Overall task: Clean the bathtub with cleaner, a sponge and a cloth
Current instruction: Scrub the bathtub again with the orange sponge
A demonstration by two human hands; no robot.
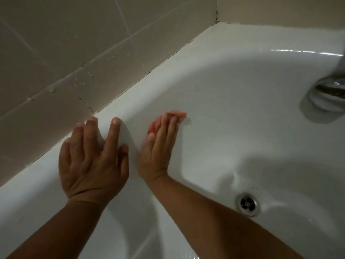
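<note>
The white bathtub (145, 86) fills most of the view, its rim running from the near left up to the far corner, where it meets a beige tiled wall (74, 43) speckled with droplets. The left hand (93, 165) lies flat, palm down, on the rim at the near left; its fingers (113, 135) are straight and spread apart, holding nothing, with the tips of the outer ones reaching the seam between rim and wall. Just to its right, the right hand (158, 152) presses against the sloping inner wall of the tub, below the rim. Its 4 fingers (168, 128) are straight and close together, laid flat over an orange-pink pad (153, 126) that shows beyond the fingertips and beside the thumb. The pad is blurred, so I cannot tell whether it is the sponge or the cloth. Both bare forearms come in from the near edge. In the tub's floor at the near right sits a round metal drain (247, 203), and a chrome spout (330, 90) reaches in from the right edge, well apart from both hands.
</note>
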